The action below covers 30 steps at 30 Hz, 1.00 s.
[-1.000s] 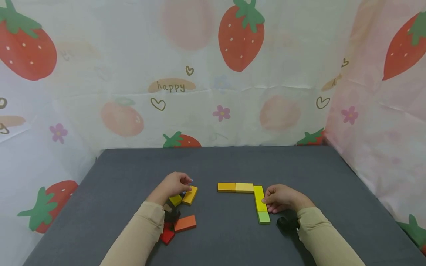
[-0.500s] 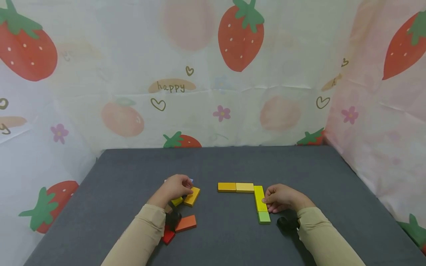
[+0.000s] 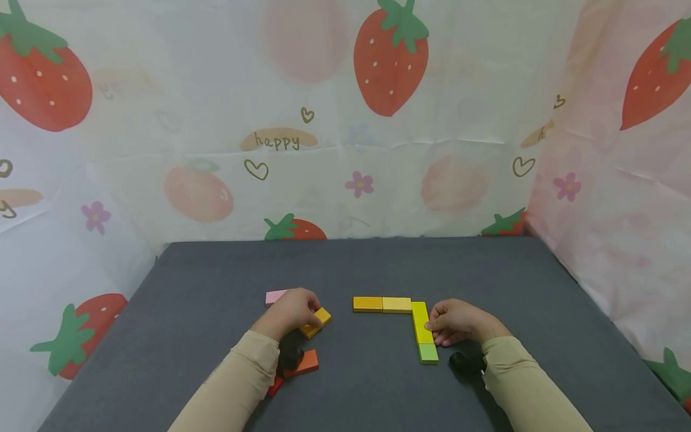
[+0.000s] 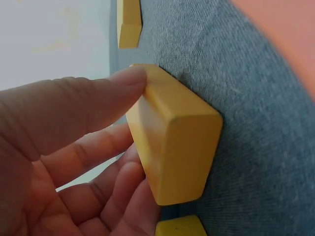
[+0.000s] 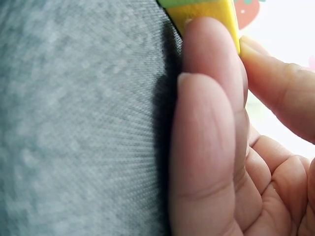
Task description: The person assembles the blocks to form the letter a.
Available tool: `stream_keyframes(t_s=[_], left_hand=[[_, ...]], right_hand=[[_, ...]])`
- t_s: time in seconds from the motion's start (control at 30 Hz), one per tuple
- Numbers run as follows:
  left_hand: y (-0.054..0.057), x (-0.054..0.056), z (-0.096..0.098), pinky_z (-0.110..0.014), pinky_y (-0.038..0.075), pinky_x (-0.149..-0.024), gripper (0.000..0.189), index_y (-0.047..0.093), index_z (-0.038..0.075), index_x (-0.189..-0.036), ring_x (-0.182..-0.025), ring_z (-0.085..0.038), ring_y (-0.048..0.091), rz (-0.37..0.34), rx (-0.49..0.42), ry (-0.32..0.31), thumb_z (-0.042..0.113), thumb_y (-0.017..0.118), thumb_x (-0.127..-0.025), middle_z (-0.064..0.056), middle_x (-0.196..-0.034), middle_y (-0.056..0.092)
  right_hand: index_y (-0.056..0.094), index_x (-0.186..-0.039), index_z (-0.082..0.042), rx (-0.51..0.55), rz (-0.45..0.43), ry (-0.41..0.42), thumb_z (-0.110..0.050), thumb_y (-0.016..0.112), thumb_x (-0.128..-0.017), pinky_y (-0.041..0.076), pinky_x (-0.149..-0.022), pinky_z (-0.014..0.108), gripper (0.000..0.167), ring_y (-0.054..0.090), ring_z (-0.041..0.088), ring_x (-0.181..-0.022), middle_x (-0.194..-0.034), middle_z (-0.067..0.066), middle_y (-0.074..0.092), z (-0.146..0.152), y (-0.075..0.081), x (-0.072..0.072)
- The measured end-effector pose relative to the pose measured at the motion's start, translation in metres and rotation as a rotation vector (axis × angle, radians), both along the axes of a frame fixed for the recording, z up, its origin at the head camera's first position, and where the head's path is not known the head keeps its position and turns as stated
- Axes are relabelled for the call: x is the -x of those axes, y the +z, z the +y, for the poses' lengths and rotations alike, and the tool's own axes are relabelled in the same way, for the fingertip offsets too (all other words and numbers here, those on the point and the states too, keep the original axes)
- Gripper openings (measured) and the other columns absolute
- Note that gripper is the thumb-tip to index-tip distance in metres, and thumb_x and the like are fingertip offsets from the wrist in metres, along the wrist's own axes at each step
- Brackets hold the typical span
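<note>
Currently, an amber block [image 4: 191, 157] is pinched by the left hand [image 3: 290, 313] and best held level; well right of its fingers [image 4: 140, 209], a yellow block [image 3: 420, 317] is touched by fairly straight fingers of the right hand [image 3: 462, 321], ideally unnudged.

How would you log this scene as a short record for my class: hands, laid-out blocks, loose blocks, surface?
Left hand: pinches a golden block
Right hand: holds the bright yellow block
Laid-out blocks: amber block, pale yellow block, then, turning toward the person, bright yellow block and green block
Loose blocks: pink block, orange block, red block, dark yellow block, each only partly visible
Surface: dark gray table
</note>
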<state>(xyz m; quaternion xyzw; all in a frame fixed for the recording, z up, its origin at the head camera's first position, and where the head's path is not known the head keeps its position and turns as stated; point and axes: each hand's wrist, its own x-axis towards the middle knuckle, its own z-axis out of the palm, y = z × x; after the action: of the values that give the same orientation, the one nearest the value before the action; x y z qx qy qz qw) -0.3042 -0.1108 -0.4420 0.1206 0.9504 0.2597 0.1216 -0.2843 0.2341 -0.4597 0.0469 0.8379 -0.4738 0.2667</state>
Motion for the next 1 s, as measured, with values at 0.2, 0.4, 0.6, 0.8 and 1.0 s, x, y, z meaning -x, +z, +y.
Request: stream_keyframes(t_s=[0.2, 0.4, 0.6, 0.8, 1.0], left_hand=[[0.005, -0.004, 0.006, -0.028, 0.043, -0.059, 0.021, 0.062, 0.010, -0.080, -0.066, -0.016, 0.050, 0.001, 0.073, -0.023, 0.017, 0.078, -0.069, 0.000, -0.076, 0.055], [0.007, -0.005, 0.010, -0.028, 0.041, -0.057, 0.023, 0.058, 0.012, -0.079, -0.065, -0.017, 0.049, 0.017, 0.138, -0.040, 0.018, 0.078, -0.070, 0.000, -0.073, 0.053], [0.007, -0.006, 0.014, -0.030, 0.045, -0.063, 0.028, 0.060, 0.011, -0.087, -0.069, -0.017, 0.051, -0.002, 0.126, -0.041, 0.018, 0.080, -0.069, -0.001, -0.080, 0.055], [0.006, -0.007, 0.018, -0.030, 0.045, -0.061, 0.022, 0.062, 0.011, -0.085, -0.068, -0.017, 0.051, 0.004, 0.098, -0.061, 0.020, 0.077, -0.072, -0.001, -0.078, 0.056], [0.011, -0.012, 0.029, -0.027, 0.042, -0.055, 0.018, 0.057, 0.012, -0.076, -0.063, -0.016, 0.050, 0.040, 0.014, -0.092, 0.020, 0.073, -0.076, -0.001, -0.072, 0.053]], right_hand=[[0.058, -0.081, -0.004, -0.003, -0.005, -0.015, -0.015, 0.063, -0.085, 0.050, -0.054, 0.027, 0.013, 0.058, 0.015, -0.055, -0.070, 0.008, 0.061, 0.000, -0.001, -0.001], [0.057, -0.081, -0.003, 0.005, 0.000, -0.006, -0.015, 0.063, -0.085, 0.050, -0.054, 0.027, 0.014, 0.058, 0.014, -0.054, -0.069, 0.008, 0.061, 0.001, -0.001, -0.001], [0.057, -0.081, -0.004, 0.005, 0.003, -0.009, -0.016, 0.063, -0.085, 0.050, -0.054, 0.027, 0.014, 0.058, 0.015, -0.055, -0.069, 0.009, 0.060, 0.000, -0.001, -0.001], [0.057, -0.081, -0.004, 0.009, 0.007, 0.006, -0.016, 0.063, -0.086, 0.050, -0.055, 0.027, 0.014, 0.058, 0.015, -0.055, -0.070, 0.009, 0.061, 0.001, -0.002, 0.000], [0.057, -0.081, -0.004, 0.000, 0.007, -0.004, -0.016, 0.063, -0.085, 0.050, -0.054, 0.027, 0.014, 0.058, 0.015, -0.055, -0.069, 0.009, 0.061, 0.001, -0.002, 0.000]])
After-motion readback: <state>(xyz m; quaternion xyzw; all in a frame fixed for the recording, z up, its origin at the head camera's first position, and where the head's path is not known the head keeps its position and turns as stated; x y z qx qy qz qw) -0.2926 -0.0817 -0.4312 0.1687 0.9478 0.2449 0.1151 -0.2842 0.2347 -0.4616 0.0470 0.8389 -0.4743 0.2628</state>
